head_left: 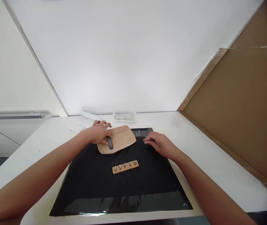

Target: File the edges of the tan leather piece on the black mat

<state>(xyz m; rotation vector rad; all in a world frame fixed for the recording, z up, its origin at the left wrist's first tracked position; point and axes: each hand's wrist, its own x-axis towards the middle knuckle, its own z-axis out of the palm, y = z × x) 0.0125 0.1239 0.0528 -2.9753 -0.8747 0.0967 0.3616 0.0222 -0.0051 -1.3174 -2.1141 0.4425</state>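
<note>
My left hand (100, 132) curls over a dark, narrow, round-ended tool (110, 143); the hand hides its middle part. The tool lies across a tan, slightly curved sheet or shallow tray (124, 137). My right hand (158, 142) is closed in a pinch at the mat's far right. A tiny thin piece seems to show at its fingertips, too small to name. Between and nearer than both hands, a small tan strip (125, 167) with scalloped edges lies on the black mat (124, 187). It carries a row of several shiny upright pegs or screws.
Behind the mat stands a clear plastic box (124, 117) with small pieces in it. Crumpled clear plastic (76, 125) lies at the back left of the white table (208, 156). A brown cardboard panel (241, 109) rises along the right; a white wall closes the back.
</note>
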